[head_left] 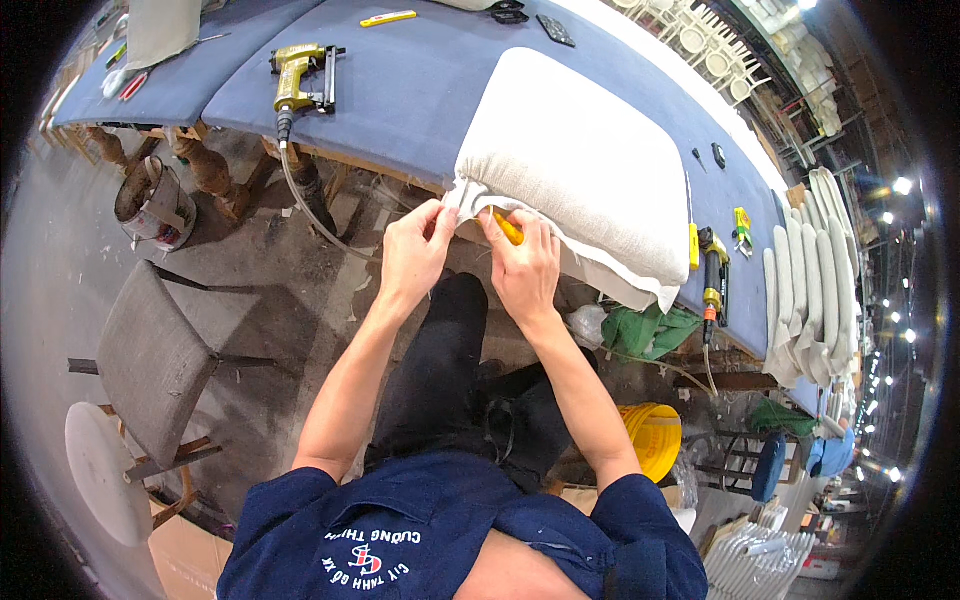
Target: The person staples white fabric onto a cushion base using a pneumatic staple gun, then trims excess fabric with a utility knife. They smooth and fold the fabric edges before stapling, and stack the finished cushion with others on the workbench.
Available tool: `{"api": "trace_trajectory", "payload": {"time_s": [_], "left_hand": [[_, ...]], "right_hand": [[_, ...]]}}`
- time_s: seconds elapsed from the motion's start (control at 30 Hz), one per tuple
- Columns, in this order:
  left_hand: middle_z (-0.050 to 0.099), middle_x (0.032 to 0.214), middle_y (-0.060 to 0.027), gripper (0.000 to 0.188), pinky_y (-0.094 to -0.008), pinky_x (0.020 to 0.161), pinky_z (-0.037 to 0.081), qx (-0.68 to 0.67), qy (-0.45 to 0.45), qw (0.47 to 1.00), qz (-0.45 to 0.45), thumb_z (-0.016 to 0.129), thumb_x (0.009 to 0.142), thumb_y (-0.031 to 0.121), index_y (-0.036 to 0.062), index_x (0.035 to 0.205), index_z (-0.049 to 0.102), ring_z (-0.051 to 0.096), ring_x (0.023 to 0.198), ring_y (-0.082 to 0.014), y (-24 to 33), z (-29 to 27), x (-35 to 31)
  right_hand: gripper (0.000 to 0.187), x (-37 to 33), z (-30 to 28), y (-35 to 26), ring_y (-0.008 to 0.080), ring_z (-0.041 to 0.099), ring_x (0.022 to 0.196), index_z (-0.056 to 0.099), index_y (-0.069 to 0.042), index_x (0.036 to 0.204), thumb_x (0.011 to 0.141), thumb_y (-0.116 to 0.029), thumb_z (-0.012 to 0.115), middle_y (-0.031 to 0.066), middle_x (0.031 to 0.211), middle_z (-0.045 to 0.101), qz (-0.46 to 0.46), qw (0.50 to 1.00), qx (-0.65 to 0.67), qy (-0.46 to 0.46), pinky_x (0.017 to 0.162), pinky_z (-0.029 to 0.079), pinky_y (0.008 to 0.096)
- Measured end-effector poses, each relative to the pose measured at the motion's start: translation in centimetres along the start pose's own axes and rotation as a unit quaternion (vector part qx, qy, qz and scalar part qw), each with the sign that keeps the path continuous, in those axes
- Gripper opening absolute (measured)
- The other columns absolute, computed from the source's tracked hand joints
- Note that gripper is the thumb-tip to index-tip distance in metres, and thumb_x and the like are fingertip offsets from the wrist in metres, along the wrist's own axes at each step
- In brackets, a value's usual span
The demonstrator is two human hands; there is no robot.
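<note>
A padded seat cushion (580, 140) covered in pale fabric lies on the blue padded table, its loose fabric edge (610, 268) hanging toward me. At its near left corner, my left hand (415, 250) is closed, pinching the gathered fabric between thumb and fingers. Close beside it, my right hand (527, 262) is closed around a yellow tool (508, 228) and touches the same fabric edge. Most of that tool is hidden by my fingers, so its kind does not show.
A staple gun (293, 80) with an air hose lies left on the blue table (390, 110); another (712, 272) is at right, near a yellow-handled screwdriver (693, 245). Padded pieces (810, 280) stand beyond. Below are a chair (160, 350), a bucket (155, 205) and a yellow bucket (655, 440).
</note>
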State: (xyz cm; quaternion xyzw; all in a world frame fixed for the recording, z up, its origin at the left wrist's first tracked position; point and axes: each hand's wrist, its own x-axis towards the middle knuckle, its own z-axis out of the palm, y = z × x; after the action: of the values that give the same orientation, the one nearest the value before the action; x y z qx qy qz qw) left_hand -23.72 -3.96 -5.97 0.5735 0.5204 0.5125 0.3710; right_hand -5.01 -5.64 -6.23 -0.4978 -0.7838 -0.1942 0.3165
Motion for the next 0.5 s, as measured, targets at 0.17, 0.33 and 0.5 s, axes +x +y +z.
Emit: {"api": "trace_trajectory", "payload": {"time_s": [0.17, 0.33, 0.5], "left_hand": [[0.047, 0.067, 0.0002, 0.030, -0.0297, 0.058, 0.039, -0.020, 0.019, 1.000, 0.014, 0.064, 0.108, 0.024, -0.0028, 0.095, 0.065, 0.042, 0.065, -0.0071, 0.6, 1.2, -0.6], [0.047, 0.068, 0.0002, 0.027, -0.0298, 0.059, 0.040, -0.019, 0.022, 1.000, 0.007, 0.063, 0.108, 0.021, -0.0028, 0.095, 0.065, 0.042, 0.067, -0.0063, -0.4, 1.2, -1.2], [0.047, 0.068, 0.0006, 0.026, -0.0302, 0.057, 0.040, -0.039, 0.025, 0.999, 0.010, 0.063, 0.107, 0.020, -0.0024, 0.094, 0.064, 0.042, 0.067, -0.0064, 0.1, 2.4, -1.4]], "right_hand": [[0.048, 0.2, 0.1, -0.2, 0.0289, 0.061, 0.105, 0.076, -0.026, 0.131, 0.086, -0.008, 0.072, 0.0082, 0.114, 0.062, 0.030, 0.999, 0.002, -0.022, 0.087, 0.047, 0.0440], [0.039, -0.6, 0.6, -0.3, 0.0304, 0.062, 0.107, 0.079, -0.020, 0.120, 0.084, -0.007, 0.073, 0.0096, 0.116, 0.062, 0.024, 1.000, 0.014, -0.008, 0.090, 0.047, 0.0474], [0.036, 0.7, 1.5, -0.6, 0.0318, 0.065, 0.109, 0.079, -0.022, 0.117, 0.084, -0.011, 0.074, 0.0099, 0.121, 0.063, 0.041, 0.999, 0.012, -0.001, 0.097, 0.048, 0.0489]]}}
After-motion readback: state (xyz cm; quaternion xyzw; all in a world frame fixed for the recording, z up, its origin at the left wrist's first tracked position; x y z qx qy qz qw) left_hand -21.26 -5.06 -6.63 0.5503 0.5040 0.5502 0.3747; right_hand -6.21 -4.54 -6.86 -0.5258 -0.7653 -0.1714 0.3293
